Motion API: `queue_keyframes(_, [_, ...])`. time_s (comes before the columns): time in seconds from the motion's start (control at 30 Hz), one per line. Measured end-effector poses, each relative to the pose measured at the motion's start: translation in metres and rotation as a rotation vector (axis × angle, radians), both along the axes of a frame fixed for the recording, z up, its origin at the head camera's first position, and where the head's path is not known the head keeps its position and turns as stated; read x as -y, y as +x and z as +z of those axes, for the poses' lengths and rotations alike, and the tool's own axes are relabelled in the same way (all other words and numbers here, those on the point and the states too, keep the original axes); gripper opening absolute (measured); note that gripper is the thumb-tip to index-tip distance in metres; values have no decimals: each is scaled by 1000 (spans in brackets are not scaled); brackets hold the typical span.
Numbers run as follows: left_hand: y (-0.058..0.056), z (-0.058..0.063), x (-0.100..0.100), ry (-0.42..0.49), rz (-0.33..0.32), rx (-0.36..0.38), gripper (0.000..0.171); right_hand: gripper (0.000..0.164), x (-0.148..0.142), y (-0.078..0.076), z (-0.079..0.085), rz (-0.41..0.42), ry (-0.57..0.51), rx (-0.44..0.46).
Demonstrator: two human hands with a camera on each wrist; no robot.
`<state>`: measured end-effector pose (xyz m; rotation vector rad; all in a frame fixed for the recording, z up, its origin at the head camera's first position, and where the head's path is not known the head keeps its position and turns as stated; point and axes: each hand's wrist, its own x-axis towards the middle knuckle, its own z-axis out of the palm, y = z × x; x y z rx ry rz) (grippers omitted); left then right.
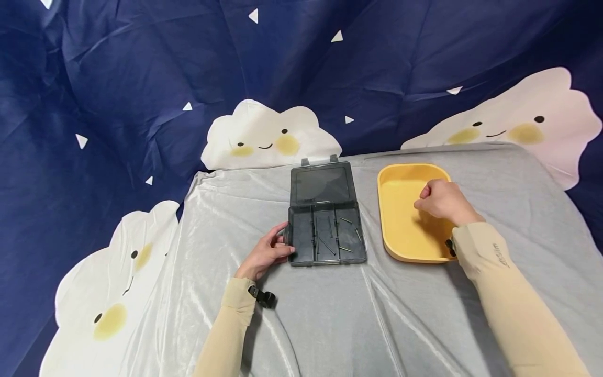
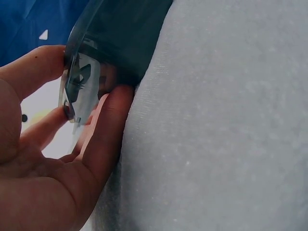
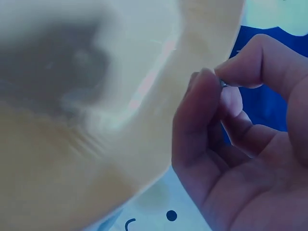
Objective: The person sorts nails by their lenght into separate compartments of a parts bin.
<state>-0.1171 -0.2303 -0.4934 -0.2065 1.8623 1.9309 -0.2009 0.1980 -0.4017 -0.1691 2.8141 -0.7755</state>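
Observation:
A dark see-through compartment box (image 1: 326,234) lies with its lid (image 1: 322,184) folded back. Thin metal screws (image 1: 327,245) are scattered in its middle and right compartments. My left hand (image 1: 266,253) grips the box's left edge; in the left wrist view, fingers and thumb (image 2: 108,130) close on its side wall. Over the yellow tray (image 1: 393,225) hovers my right hand (image 1: 442,200), thumb and forefinger pinched together. In the right wrist view a tiny metal piece (image 3: 223,83) shows between those fingertips; most of it is hidden, so its kind is unclear.
Grey cloth (image 1: 325,314) with creases covers the table. Behind it hangs a dark blue curtain (image 1: 301,57) with cloud faces. The tray stands to the right of the box, with a narrow strip of cloth between them.

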Motion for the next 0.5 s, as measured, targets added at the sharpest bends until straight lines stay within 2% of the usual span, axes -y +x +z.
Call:
queue_keyframes(0.2, [-1, -1, 0, -5, -6, -2, 84, 24, 2, 6, 6, -36, -47, -28])
queue_keyframes(0.5, [-1, 0, -1, -16, -5, 4, 82, 21, 6, 21, 16, -54, -118, -137])
